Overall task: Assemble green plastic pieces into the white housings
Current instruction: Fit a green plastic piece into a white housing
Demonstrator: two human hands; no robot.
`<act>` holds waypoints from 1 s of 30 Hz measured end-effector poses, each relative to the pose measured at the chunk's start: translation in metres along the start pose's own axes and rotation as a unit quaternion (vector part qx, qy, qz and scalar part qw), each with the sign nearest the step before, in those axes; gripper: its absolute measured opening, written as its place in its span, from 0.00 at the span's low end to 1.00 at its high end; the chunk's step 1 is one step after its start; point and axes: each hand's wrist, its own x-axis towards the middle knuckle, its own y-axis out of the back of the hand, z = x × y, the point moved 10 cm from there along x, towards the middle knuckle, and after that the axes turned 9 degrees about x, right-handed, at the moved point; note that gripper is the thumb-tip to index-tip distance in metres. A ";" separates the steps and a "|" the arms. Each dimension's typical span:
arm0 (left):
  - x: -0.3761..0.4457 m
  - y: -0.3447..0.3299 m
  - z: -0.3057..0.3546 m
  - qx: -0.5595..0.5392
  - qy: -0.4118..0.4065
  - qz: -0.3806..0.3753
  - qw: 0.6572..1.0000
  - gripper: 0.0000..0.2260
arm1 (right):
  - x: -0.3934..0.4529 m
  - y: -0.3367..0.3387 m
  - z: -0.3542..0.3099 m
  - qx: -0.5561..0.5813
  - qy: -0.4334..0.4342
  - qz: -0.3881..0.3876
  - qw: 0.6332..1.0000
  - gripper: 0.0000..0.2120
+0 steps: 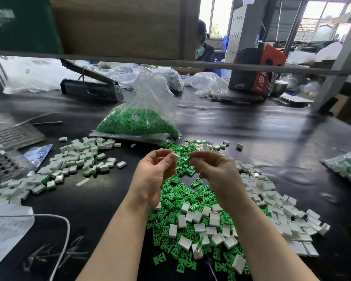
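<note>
My left hand [153, 175] pinches a small white housing [176, 156] at its fingertips, raised above the table. My right hand [215, 169] pinches a green plastic piece [187, 159] just right of the housing, the two nearly touching. Below my hands lies a heap of loose green pieces [182, 191] mixed with empty white housings [272, 201]. On the left is a spread of housings with green showing in them [77, 161]. A clear bag of green pieces [138, 122] stands behind the heap.
The black table [261, 138] carries a heat sealer [89, 88] at the back left, a keyboard-like tray [10, 132] at left, a white cable [67, 226] over paper, and a bag of parts [346, 167] at right. A person sits behind the shelf.
</note>
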 end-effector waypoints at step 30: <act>-0.005 -0.007 0.018 0.187 -0.103 -0.024 0.977 0.04 | 0.000 -0.011 0.004 -0.214 0.020 -0.086 0.973 0.05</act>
